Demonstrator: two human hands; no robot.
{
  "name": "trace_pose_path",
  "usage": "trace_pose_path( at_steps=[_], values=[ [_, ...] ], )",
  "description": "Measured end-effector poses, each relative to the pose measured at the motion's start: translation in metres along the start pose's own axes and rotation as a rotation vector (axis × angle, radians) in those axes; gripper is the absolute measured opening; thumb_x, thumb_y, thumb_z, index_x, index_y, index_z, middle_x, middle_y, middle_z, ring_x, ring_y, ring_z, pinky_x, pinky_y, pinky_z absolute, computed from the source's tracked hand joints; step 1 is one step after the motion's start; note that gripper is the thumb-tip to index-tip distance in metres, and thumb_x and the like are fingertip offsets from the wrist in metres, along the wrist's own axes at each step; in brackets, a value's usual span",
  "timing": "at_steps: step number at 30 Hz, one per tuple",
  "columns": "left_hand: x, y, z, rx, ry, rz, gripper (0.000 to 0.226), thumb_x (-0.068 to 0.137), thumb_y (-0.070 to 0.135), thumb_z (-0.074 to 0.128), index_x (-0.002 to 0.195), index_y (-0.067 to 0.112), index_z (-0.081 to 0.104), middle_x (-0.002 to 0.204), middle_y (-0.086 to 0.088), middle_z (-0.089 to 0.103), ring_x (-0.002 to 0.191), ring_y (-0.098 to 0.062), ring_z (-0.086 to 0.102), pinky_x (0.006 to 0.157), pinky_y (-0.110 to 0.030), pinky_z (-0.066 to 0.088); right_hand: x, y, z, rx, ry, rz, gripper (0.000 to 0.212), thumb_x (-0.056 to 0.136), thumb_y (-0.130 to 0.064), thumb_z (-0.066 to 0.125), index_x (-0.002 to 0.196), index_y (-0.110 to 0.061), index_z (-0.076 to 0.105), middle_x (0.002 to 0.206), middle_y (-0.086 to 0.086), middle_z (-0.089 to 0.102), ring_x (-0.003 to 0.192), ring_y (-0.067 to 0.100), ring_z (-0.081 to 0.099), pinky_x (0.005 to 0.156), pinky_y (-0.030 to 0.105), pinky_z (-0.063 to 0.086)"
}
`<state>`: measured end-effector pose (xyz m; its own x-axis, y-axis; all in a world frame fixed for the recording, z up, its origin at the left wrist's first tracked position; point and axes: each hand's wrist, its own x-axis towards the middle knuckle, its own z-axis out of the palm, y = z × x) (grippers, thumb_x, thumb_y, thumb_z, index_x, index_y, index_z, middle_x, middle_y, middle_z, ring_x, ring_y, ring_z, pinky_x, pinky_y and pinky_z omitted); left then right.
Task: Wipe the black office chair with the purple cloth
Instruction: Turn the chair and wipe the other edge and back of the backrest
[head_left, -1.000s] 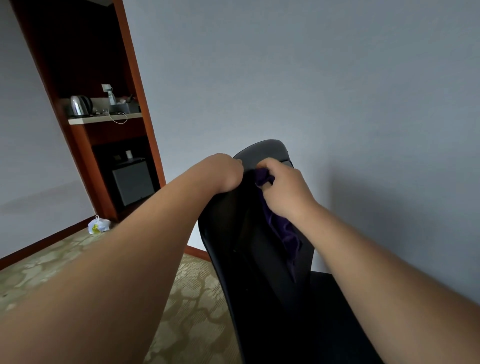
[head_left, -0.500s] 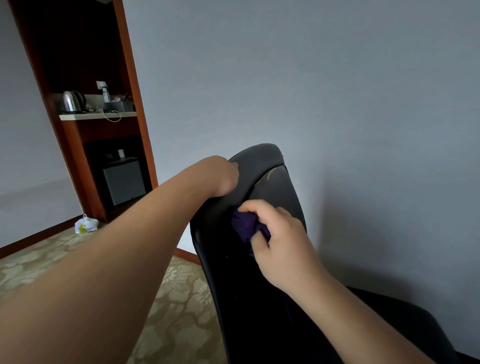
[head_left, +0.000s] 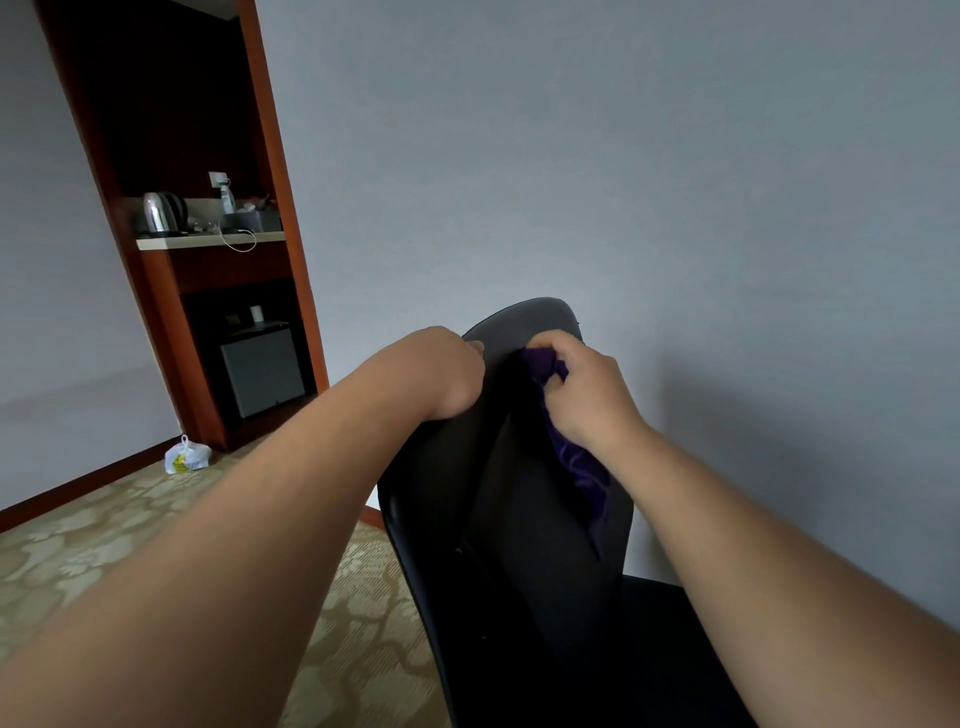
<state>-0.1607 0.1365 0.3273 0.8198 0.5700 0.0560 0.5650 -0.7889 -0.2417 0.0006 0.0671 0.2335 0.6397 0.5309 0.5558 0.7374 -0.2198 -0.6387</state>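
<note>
While the fingers of the left hand (head_left: 447, 370) curl over the chair (head_left: 519, 519) back at centre frame, the right hand (head_left: 587, 396) fingers clamp the cloth (head_left: 577, 462).

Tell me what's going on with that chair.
A person is wiping the black office chair. Their left hand grips the top edge of the backrest, apparently to steady it. Their right hand holds the bunched purple cloth against the backrest near its top, and the loose end of the cloth hangs down the backrest below the hand.
</note>
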Motion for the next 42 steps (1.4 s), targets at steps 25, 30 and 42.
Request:
trace_pose_path(
  at_steps=[25, 30, 42],
  values=[
    [-0.028, 0.007, -0.002, -0.131, 0.039, 0.017, 0.053, 0.101, 0.004, 0.024, 0.154, 0.009, 0.022, 0.146, -0.019, 0.037, 0.128, -0.034, 0.044, 0.098, -0.034, 0.040, -0.153, -0.065, -0.019, 0.109, -0.002, -0.146, 0.052, 0.079, -0.009, 0.050, 0.111, -0.050, 0.057, 0.093, -0.009, 0.065, 0.083, 0.010, 0.061, 0.072, 0.029, 0.054],
    [-0.038, 0.010, 0.004, -0.114, 0.081, 0.050, 0.049, 0.097, 0.005, 0.028, 0.144, 0.008, 0.041, 0.111, -0.016, 0.050, 0.090, -0.028, 0.045, 0.076, -0.031, 0.036, -0.114, -0.055, -0.016, 0.125, 0.082, -0.082, 0.049, 0.079, -0.011, 0.049, 0.109, -0.047, 0.062, 0.091, -0.017, 0.071, 0.085, 0.007, 0.066, 0.075, 0.030, 0.055],
    [-0.031, 0.010, 0.016, -0.301, 0.145, -0.024, 0.051, 0.092, 0.002, 0.030, 0.141, 0.003, 0.040, 0.087, -0.014, 0.044, 0.096, -0.029, 0.046, 0.072, -0.034, 0.038, 0.012, -0.011, 0.005, 0.122, 0.052, 0.105, 0.040, 0.084, -0.001, 0.049, 0.090, -0.037, 0.066, 0.094, -0.011, 0.068, 0.090, 0.015, 0.061, 0.066, 0.010, 0.039]
  ],
)
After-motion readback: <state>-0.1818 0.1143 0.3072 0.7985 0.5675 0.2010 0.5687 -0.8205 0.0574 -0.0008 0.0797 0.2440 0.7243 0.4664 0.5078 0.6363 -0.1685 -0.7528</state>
